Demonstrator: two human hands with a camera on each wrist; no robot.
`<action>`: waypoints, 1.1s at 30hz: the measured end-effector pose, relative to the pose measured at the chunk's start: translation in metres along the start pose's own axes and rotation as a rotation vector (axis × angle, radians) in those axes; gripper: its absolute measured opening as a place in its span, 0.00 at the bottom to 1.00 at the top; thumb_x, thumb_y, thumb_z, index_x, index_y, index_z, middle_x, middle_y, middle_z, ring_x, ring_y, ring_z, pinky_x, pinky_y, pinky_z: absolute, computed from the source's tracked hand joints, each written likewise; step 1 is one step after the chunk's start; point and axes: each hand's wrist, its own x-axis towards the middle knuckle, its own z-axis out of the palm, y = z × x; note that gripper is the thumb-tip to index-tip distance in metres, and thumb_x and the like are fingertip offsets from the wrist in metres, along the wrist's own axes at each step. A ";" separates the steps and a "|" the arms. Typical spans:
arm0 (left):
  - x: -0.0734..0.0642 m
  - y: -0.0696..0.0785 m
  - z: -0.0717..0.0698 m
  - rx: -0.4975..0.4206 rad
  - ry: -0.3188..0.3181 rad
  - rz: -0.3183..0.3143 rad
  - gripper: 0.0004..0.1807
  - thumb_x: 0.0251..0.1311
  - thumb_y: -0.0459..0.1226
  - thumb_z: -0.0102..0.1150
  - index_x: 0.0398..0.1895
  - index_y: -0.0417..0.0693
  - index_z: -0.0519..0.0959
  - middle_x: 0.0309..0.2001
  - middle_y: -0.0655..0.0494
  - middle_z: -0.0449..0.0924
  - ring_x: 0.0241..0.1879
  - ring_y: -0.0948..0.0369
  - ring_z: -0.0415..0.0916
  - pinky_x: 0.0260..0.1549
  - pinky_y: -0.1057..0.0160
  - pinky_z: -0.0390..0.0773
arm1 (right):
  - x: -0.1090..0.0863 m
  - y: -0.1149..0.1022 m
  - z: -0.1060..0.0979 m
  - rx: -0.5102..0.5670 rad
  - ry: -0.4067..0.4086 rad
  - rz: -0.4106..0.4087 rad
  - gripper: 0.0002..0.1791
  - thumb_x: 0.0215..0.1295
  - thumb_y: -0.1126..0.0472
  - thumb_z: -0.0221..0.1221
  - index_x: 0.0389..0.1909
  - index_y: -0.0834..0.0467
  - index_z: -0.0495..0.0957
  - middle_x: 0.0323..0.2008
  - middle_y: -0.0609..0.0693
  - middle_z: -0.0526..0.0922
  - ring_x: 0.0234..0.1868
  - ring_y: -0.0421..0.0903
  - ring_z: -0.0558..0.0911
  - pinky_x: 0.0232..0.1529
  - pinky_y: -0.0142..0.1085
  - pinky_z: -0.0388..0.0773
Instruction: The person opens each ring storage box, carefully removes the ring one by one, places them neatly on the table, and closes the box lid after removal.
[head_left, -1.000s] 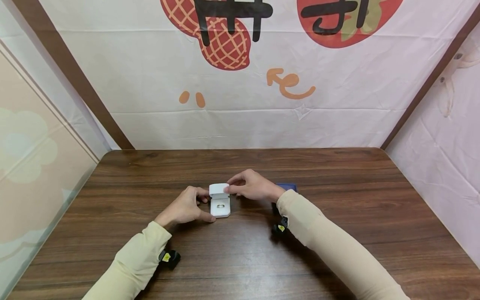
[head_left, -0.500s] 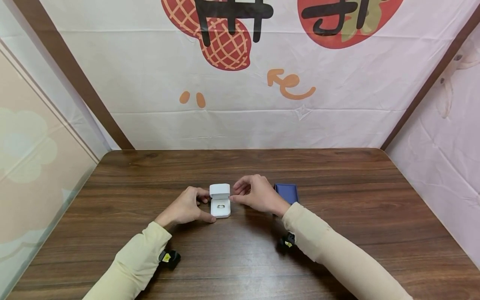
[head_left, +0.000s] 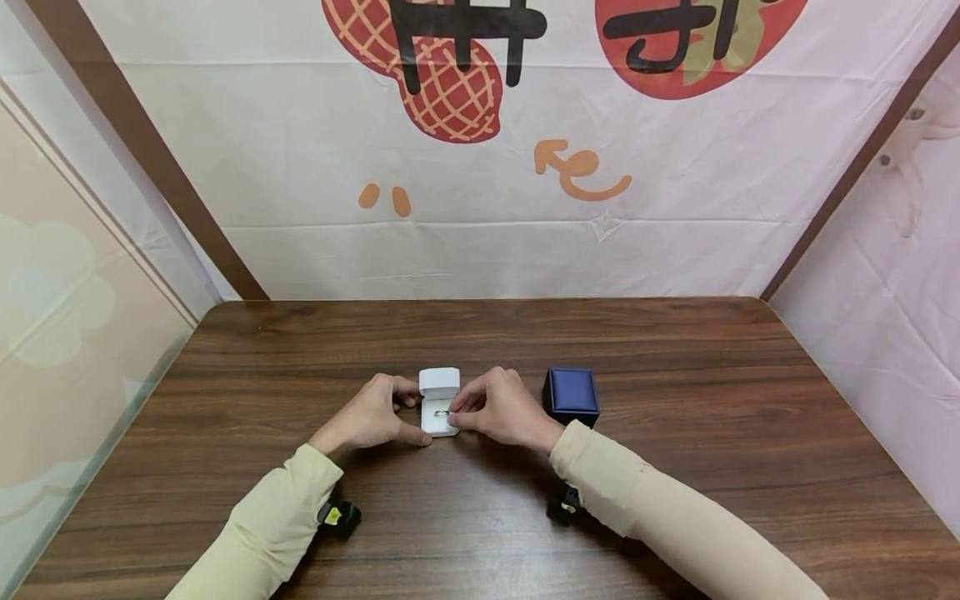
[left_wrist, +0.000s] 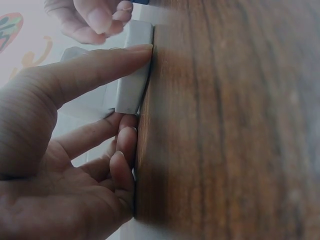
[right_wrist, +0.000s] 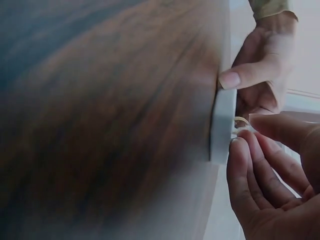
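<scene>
A white ring box (head_left: 441, 427) stands with its lid raised on the table, and a gold-coloured ring (head_left: 441, 412) sits in its white insert. My left hand (head_left: 372, 411) grips the box from the left, thumb at the front corner and fingers behind. The left wrist view shows that thumb lying along the side of the box (left_wrist: 136, 75). At the right side of the insert, my right hand (head_left: 501, 411) has its thumb and fingertips beside the ring. In the right wrist view a gap shows between thumb and fingers near the ring (right_wrist: 242, 120); whether they touch it is unclear.
A dark blue box (head_left: 572, 392) with a closed lid stands to the right, just beyond my right wrist. The brown wooden table (head_left: 480, 517) ends at a printed white cloth (head_left: 480, 258) behind.
My right hand has let go of the white lid, drawn back to the right, then come down to the ring. The blue box is now uncovered. My left hand stays put.
</scene>
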 end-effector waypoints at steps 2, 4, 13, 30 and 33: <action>0.000 0.000 0.000 0.002 -0.001 -0.001 0.24 0.35 0.35 0.84 0.39 0.38 0.85 0.35 0.54 0.80 0.40 0.56 0.73 0.41 0.59 0.75 | 0.001 0.000 0.002 0.000 0.004 0.009 0.02 0.59 0.63 0.73 0.32 0.58 0.90 0.25 0.42 0.87 0.27 0.35 0.84 0.31 0.28 0.78; 0.000 0.000 0.000 0.009 -0.001 -0.002 0.24 0.36 0.36 0.84 0.39 0.38 0.85 0.35 0.53 0.81 0.40 0.56 0.74 0.42 0.58 0.75 | 0.002 0.001 0.004 -0.005 0.010 0.017 0.02 0.58 0.63 0.73 0.31 0.57 0.90 0.24 0.42 0.87 0.26 0.34 0.83 0.31 0.28 0.78; -0.001 0.002 0.001 0.014 -0.006 -0.013 0.25 0.36 0.36 0.84 0.40 0.37 0.84 0.37 0.52 0.81 0.41 0.55 0.75 0.44 0.56 0.76 | 0.006 0.004 0.009 -0.035 0.036 0.016 0.03 0.56 0.65 0.74 0.29 0.55 0.90 0.23 0.42 0.87 0.24 0.31 0.82 0.30 0.28 0.78; 0.001 0.003 0.001 -0.006 -0.016 -0.027 0.25 0.36 0.35 0.85 0.40 0.37 0.84 0.36 0.52 0.81 0.40 0.55 0.74 0.41 0.58 0.75 | 0.009 0.003 0.009 -0.084 0.032 0.019 0.03 0.56 0.67 0.72 0.27 0.55 0.89 0.22 0.41 0.86 0.22 0.30 0.78 0.28 0.28 0.74; 0.001 0.003 0.000 -0.001 -0.015 -0.031 0.25 0.36 0.36 0.84 0.40 0.37 0.84 0.36 0.52 0.81 0.40 0.55 0.74 0.41 0.58 0.75 | 0.009 0.002 0.009 -0.107 0.032 0.001 0.04 0.56 0.67 0.72 0.26 0.55 0.89 0.22 0.41 0.86 0.21 0.30 0.77 0.27 0.29 0.73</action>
